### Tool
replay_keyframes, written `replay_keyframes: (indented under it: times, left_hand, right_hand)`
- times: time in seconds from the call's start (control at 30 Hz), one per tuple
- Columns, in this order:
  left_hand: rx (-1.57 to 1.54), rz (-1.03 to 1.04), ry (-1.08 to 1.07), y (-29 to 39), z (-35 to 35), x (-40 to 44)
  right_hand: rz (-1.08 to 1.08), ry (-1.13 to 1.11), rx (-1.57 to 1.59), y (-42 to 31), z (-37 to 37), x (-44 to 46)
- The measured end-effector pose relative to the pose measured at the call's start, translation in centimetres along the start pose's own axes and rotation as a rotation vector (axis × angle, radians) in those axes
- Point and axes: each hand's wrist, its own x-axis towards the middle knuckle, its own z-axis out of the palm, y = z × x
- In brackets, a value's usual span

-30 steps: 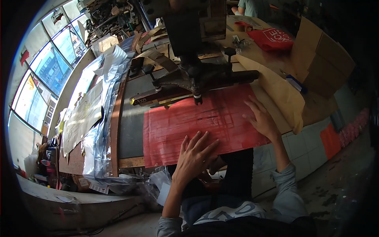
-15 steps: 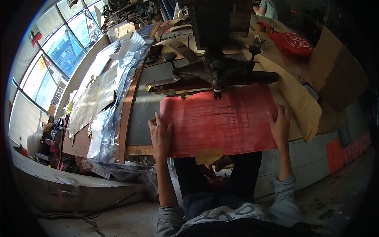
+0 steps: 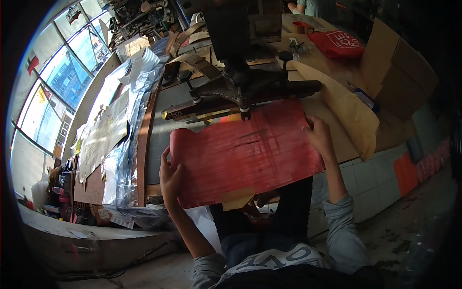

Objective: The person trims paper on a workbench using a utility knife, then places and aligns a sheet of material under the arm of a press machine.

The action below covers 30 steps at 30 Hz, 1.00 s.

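Note:
A wide red sheet (image 3: 250,156) with dark streaks across it slants over the front edge of the worktable, its left side lower and nearer to me. My left hand (image 3: 171,180) grips the left edge, thumb on top and fingers behind. At the right edge my right hand (image 3: 318,137) holds the sheet the same way. The upper left corner curls up. A tan patch (image 3: 238,198) shows at the sheet's near edge. Just past its far edge stands a black machine head (image 3: 243,79) with a long dark crossbar (image 3: 288,90).
Clear plastic sheeting (image 3: 122,159) and a worn pale sheet (image 3: 103,137) cover the table's left side. Brown paper (image 3: 356,123), an open cardboard box (image 3: 399,72), a red bag (image 3: 337,44) and a red cup (image 3: 302,26) lie right. Another person (image 3: 317,7) is at the back.
Both hands have shifted the red sheet; its left side has come down towards me and now tilts, with the far left corner curling. The camera view has moved too.

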Motion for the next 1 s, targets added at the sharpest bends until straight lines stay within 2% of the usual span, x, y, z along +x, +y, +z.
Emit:
replay_keyframes:
  times: [0.07, 0.1, 0.2, 0.33, 0.37, 0.47, 0.5, 0.53, 0.6, 0.77, 0.87, 0.9, 1.0]
  left_hand:
    - [0.086, -0.03, 0.031, 1.5, -0.9, -0.3]
    - [0.06, -0.116, 0.008, 2.6, -1.5, -0.6]
    - [0.068, 0.232, 0.2, 0.6, -3.2, -0.5]
    - [0.069, 0.119, 0.194, -0.9, -4.9, -0.1]
    - [0.154, 0.17, 0.224, -0.8, -4.9, -0.2]
    - [0.297, 0.107, 0.147, -0.2, -5.3, 0.2]
    - [0.272, 0.177, 0.165, -1.7, -5.0, 1.2]
    - [0.311, 0.099, 0.146, -1.7, -4.5, 1.7]
    - [0.288, 0.183, 0.09, -4.0, -3.8, 4.3]
    - [0.294, 0.223, 0.064, -2.5, -0.6, 8.1]
    - [0.352, 0.242, 0.166, -1.6, 0.8, 9.6]
    - [0.343, 0.176, 0.172, -1.7, 0.9, 10.3]
    - [0.416, 0.174, 0.065, -2.9, -0.2, 12.3]
  right_hand:
    - [0.001, -0.002, 0.097, -0.4, 0.6, 0.2]
    - [0.002, -0.002, 0.145, -0.8, 1.1, 0.3]
    - [-0.123, 0.036, -0.027, -2.0, 2.7, 0.1]
    - [-0.221, 0.216, 0.045, -2.7, 5.9, 0.8]
    - [-0.217, 0.185, 0.006, -2.9, 5.9, 1.2]
    - [-0.179, 0.114, -0.064, -3.4, 5.7, 2.4]
    - [-0.151, 0.108, -0.057, -3.3, 5.6, 2.8]
    - [-0.125, 0.099, -0.051, -3.2, 5.3, 3.1]
    - [-0.094, 0.11, -0.069, -2.7, 4.2, 3.7]
    - [-0.164, 0.22, -0.181, -0.2, 2.9, 4.5]
    - [-0.127, 0.211, -0.197, 0.3, 2.5, 4.7]
    - [-0.133, 0.209, -0.196, 0.5, 2.6, 4.8]
    - [-0.153, 0.216, -0.178, 1.0, 3.1, 5.3]
